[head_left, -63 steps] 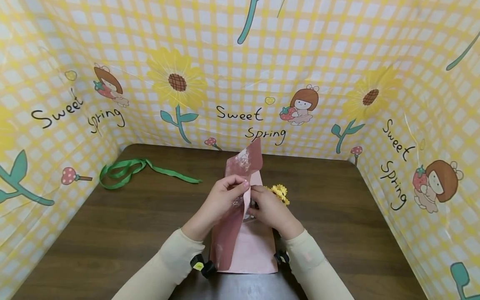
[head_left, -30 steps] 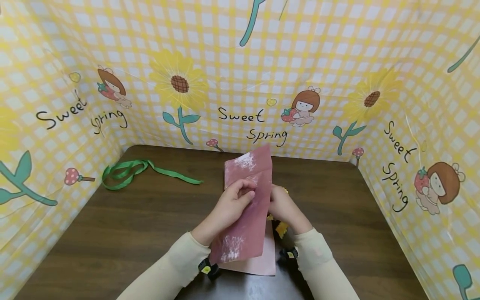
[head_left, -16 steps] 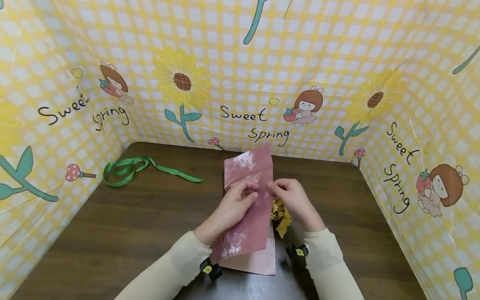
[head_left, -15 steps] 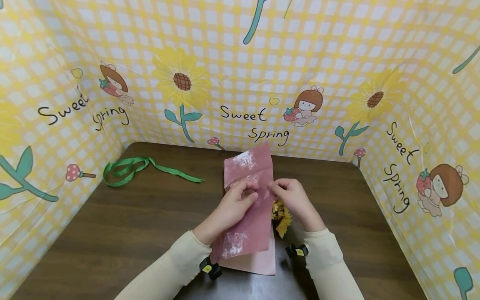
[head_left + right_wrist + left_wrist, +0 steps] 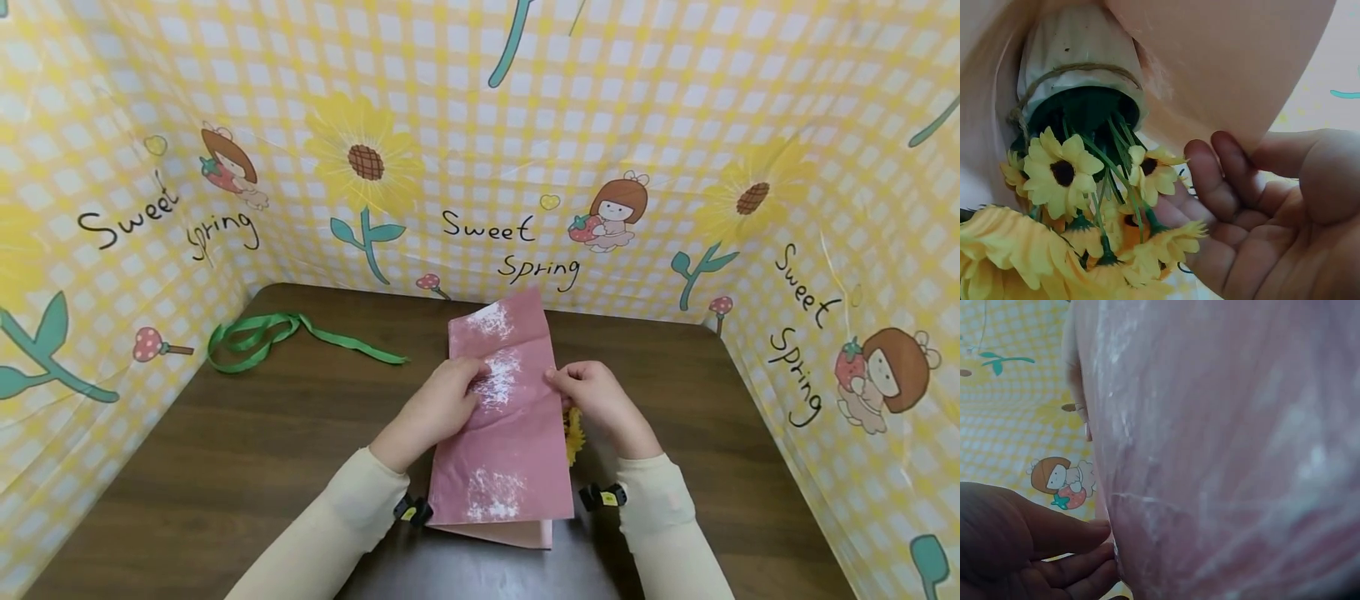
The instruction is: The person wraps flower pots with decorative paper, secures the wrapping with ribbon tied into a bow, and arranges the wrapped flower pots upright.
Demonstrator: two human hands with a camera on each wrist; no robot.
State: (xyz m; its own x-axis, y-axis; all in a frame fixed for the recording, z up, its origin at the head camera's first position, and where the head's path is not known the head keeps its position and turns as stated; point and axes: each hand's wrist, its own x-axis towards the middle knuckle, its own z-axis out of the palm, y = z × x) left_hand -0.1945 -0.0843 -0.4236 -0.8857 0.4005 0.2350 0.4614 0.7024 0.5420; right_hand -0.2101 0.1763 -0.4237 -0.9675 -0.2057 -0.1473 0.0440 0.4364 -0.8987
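Observation:
A sheet of dusky-pink wrapping paper (image 5: 510,442), with white scuffed patches and a paler inner side, lies folded over on the table. My left hand (image 5: 442,404) grips it from the left; in the left wrist view, thumb and fingers (image 5: 1094,534) pinch an edge. At the right edge of the upper flap, my right hand (image 5: 600,400) pinches the paper between thumb and fingers. Under the flap is a white ribbed pot (image 5: 1085,47) tied with twine, on its side, seen in the right wrist view. Its yellow artificial sunflowers (image 5: 1063,165) poke out beside my right fingers.
A loosely looped green ribbon (image 5: 255,337) lies at the back left of the dark wooden table (image 5: 300,442). A yellow checked cloth (image 5: 480,150) printed with flowers rises around the back and sides. Each wrist carries a small black camera.
My right hand came out from behind the wrapping paper, took its edge and drew the flap right, covering more of the sunflowers. My left hand shifted slightly left.

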